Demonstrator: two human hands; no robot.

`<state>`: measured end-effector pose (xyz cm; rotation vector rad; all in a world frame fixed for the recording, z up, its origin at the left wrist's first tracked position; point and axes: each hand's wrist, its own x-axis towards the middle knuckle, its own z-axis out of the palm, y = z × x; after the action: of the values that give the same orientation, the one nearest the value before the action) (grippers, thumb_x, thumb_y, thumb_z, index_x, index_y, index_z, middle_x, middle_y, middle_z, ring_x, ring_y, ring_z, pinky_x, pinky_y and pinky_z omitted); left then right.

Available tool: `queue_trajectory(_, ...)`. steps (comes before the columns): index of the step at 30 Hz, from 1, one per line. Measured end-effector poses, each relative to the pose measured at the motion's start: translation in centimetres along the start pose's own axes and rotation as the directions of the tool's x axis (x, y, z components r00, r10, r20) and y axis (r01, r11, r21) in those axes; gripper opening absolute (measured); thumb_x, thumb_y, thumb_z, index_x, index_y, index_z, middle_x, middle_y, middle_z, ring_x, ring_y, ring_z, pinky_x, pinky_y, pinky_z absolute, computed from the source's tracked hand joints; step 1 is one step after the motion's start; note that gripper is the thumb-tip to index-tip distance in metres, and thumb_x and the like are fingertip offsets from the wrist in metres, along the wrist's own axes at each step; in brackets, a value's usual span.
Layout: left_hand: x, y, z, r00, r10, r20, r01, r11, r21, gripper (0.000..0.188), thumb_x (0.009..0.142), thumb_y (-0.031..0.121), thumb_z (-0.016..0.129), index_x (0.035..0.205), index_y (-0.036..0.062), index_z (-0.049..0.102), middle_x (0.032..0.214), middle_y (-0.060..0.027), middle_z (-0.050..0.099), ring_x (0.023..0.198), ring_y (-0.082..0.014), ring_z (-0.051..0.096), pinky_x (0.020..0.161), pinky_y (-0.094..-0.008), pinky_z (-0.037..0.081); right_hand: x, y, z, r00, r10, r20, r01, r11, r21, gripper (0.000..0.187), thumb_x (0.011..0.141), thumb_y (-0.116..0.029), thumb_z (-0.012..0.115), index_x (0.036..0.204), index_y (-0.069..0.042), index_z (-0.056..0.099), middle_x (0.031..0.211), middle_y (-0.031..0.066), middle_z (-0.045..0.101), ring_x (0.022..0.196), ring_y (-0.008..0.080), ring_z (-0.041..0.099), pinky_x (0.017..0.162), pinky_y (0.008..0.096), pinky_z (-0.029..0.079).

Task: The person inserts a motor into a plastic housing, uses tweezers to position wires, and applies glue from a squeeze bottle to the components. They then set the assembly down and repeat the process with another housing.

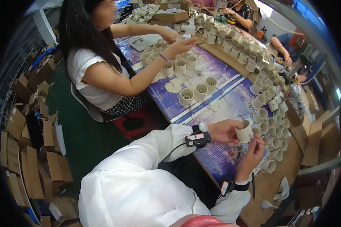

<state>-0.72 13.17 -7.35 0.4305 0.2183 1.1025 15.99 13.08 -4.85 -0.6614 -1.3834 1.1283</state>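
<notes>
My left hand [225,131] grips a cream-coloured cup [244,133] from its left side, with the thumb at the rim. The cup is raised over the purple table and tilted a little. At its lower right side my right hand [251,156] is closed in a pinch, fingertips close to the cup wall. A thin stick-like thing [267,144] juts out to the right of those fingers; its other end is hidden. Small dark marks or parts show on the cup's side near the fingertips.
Many similar cups [275,132] crowd the table's right side. Ahead stand three cups with small bits inside [186,97]. At left a seated co-worker [113,75] handles a small white thing above more cups. Cardboard boxes [55,166] line the floor at left. A white squeeze bulb [267,204] lies near right.
</notes>
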Motion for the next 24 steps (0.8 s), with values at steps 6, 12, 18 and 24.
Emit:
queue_trajectory(6, -0.1, 0.5, 1.3, 0.998, 0.014, -0.053, -0.009, 0.996, 0.09, 0.039, 0.09, 0.02, 0.052, 0.128, 0.0077, 0.049, 0.109, -0.01, 0.061, 0.088, -0.0186, 0.064, 0.063, -0.028, 0.056, 0.7, -0.7, -0.1, 0.999, 0.039, 0.024, -0.039, 0.999, 0.004, 0.011, 0.094, -0.008, 0.058, 0.103, -0.003, 0.055, 0.107, 0.0055, 0.058, 0.097, 0.0123, 0.053, 0.088, 0.0248, 0.041)
queue_trajectory(12, 0.3, 0.0, 2.2, 0.999, -0.006, -0.054, 0.013, 0.99, 0.141, 0.039, 0.091, 0.022, 0.053, 0.128, 0.0073, 0.048, 0.109, -0.0087, 0.06, 0.089, -0.0173, 0.063, 0.062, -0.0273, 0.055, 0.9, 0.4, -0.6, 0.995, -0.098, -0.013, 0.095, 0.985, -0.14, 0.009, 0.088, -0.005, 0.063, 0.095, -0.004, 0.057, 0.103, 0.0067, 0.058, 0.094, 0.0151, 0.054, 0.085, 0.0271, 0.044)
queue_trajectory(18, -1.1, 0.9, 2.6, 0.996, 0.08, -0.037, -0.069, 0.97, 0.234, 0.044, 0.091, 0.023, 0.054, 0.131, 0.0066, 0.044, 0.11, -0.0094, 0.059, 0.089, -0.0175, 0.063, 0.061, -0.0264, 0.054, 0.5, 0.4, -0.1, 0.991, -0.126, -0.034, 0.117, 0.974, -0.194, 0.008, 0.087, -0.006, 0.064, 0.092, -0.004, 0.058, 0.102, 0.0073, 0.059, 0.092, 0.0149, 0.055, 0.083, 0.0267, 0.045)
queue_trajectory(24, -0.9, 0.8, 2.9, 0.998, 0.058, -0.033, -0.049, 0.975, 0.217, 0.047, 0.09, 0.022, 0.054, 0.131, 0.0047, 0.043, 0.109, -0.0107, 0.059, 0.087, -0.0185, 0.063, 0.059, -0.0268, 0.055, 0.4, -0.2, -0.2, 0.99, -0.143, 0.009, 0.142, 0.962, -0.232, 0.008, 0.091, -0.009, 0.062, 0.095, -0.004, 0.057, 0.106, 0.0061, 0.059, 0.09, 0.0119, 0.055, 0.08, 0.0248, 0.045)
